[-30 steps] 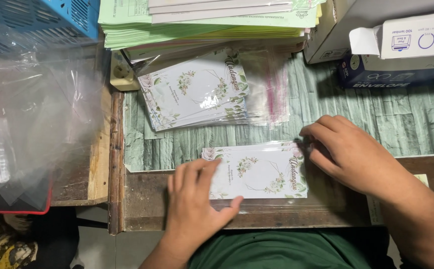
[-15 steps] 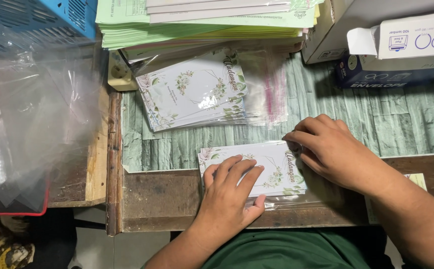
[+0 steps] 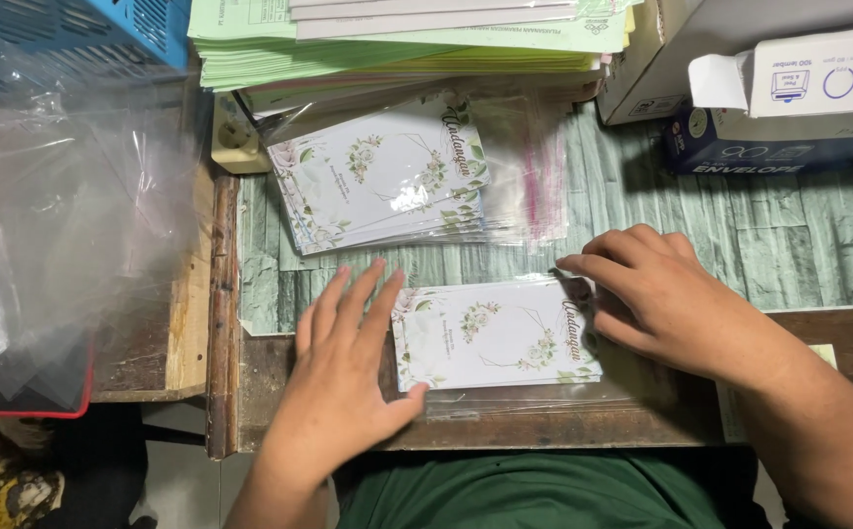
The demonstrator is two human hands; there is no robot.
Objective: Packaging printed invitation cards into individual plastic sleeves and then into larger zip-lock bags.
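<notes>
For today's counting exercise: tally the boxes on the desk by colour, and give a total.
White boxes: 1
Dark blue boxes: 1
Brown cardboard boxes: 1
Total: 3

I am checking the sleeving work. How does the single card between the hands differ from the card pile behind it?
The single card lies alone, almost square to the table edge; the card pile holds many cards, fanned and tilted. The right hand presses the single card's right end and the left hand rests at its left edge; no hand touches the pile. The single card sits nearer the person, the pile farther back. Both show the same white floral design and lie in clear plastic.
</notes>
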